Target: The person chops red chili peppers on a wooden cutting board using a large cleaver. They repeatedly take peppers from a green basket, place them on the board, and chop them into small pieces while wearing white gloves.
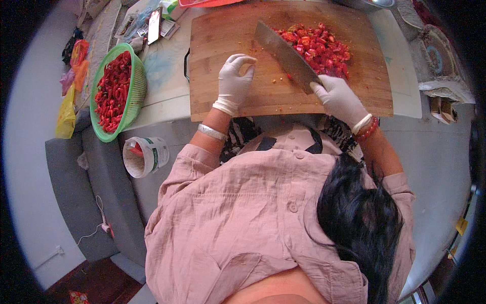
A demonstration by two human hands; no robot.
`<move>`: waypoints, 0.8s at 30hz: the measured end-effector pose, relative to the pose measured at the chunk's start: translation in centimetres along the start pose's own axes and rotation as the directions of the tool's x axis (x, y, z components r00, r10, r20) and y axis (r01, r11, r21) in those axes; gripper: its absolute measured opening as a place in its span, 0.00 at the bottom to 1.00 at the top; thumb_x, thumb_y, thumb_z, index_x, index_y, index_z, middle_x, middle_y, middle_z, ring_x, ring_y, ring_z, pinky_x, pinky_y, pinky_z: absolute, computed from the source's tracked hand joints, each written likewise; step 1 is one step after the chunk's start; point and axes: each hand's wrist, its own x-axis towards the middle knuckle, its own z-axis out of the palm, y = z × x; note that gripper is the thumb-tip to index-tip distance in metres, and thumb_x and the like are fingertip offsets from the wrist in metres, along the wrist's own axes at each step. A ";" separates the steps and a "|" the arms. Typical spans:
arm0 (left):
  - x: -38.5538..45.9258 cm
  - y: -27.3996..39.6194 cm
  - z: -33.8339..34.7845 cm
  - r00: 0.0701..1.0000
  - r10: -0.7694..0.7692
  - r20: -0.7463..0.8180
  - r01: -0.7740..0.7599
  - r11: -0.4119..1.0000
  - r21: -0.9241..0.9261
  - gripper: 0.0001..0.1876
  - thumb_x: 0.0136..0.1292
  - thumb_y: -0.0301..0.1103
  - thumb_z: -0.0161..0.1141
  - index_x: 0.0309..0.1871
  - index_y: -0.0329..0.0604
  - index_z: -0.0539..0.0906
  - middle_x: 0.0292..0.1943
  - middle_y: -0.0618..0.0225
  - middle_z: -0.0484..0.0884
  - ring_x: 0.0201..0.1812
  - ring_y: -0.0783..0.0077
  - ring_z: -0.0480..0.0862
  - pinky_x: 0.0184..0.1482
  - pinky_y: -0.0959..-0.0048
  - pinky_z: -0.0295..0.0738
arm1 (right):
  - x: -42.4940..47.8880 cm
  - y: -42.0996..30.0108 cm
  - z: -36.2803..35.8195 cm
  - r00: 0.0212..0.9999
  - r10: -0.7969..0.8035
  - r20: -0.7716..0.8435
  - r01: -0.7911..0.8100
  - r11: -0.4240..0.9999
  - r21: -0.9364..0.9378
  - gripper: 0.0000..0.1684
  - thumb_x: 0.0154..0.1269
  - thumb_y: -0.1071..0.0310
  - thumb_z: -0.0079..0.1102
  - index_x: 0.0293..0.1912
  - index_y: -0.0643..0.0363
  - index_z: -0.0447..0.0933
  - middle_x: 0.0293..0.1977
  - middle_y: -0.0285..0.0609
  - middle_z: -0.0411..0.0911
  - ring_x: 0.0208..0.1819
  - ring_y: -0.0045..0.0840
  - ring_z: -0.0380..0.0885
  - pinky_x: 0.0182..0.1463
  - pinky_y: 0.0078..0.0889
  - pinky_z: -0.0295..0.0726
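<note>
My right hand (338, 97), in a white glove, grips the handle of a broad-bladed cleaver (286, 57). The blade slants up to the left over a wooden cutting board (220, 34), along the left side of a heap of chopped red chili peppers (317, 49). Whether the blade touches the board I cannot tell. My left hand (236, 78), gloved too, is over the board's left part. Its fingers curl towards the thumb with a gap between them and nothing held. Small scraps and seeds are scattered on the wood.
A green plastic basket (142, 81) of red chili peppers (114, 91) stands at the table's left edge. Below it is a white bucket (159, 154). A phone (154, 26) with a lit screen lies at the back left, near a red tray (209, 3). A grey sofa (102, 182) is at left.
</note>
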 end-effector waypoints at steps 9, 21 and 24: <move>-1.2 -1.2 -3.1 0.998 -0.019 -0.064 0.019 1.000 -0.007 0.05 0.53 0.28 0.63 0.34 0.41 0.82 0.36 0.62 0.81 0.43 0.63 0.80 0.49 0.68 0.74 | -0.1 1.0 -0.7 0.997 -0.030 0.075 0.032 0.999 -0.015 0.16 0.66 0.62 0.49 0.35 0.69 0.73 0.20 0.45 0.73 0.21 0.24 0.71 0.30 0.32 0.72; 0.7 -2.5 -14.1 0.950 -0.053 -0.307 0.081 0.993 0.080 0.11 0.53 0.28 0.64 0.41 0.43 0.82 0.37 0.64 0.81 0.42 0.68 0.80 0.47 0.72 0.74 | 2.2 6.3 -2.6 0.994 0.108 -0.009 -0.107 0.994 0.024 0.16 0.70 0.62 0.46 0.28 0.61 0.69 0.18 0.33 0.65 0.20 0.18 0.64 0.25 0.25 0.66; 1.5 -5.0 -18.5 0.919 -0.036 -0.392 0.123 0.972 0.200 0.13 0.54 0.29 0.65 0.44 0.43 0.82 0.37 0.66 0.80 0.38 0.72 0.79 0.45 0.74 0.74 | 2.1 8.1 -2.5 0.988 0.155 -0.019 -0.154 0.986 0.066 0.16 0.71 0.60 0.44 0.27 0.56 0.66 0.13 0.32 0.64 0.11 0.17 0.62 0.15 0.23 0.62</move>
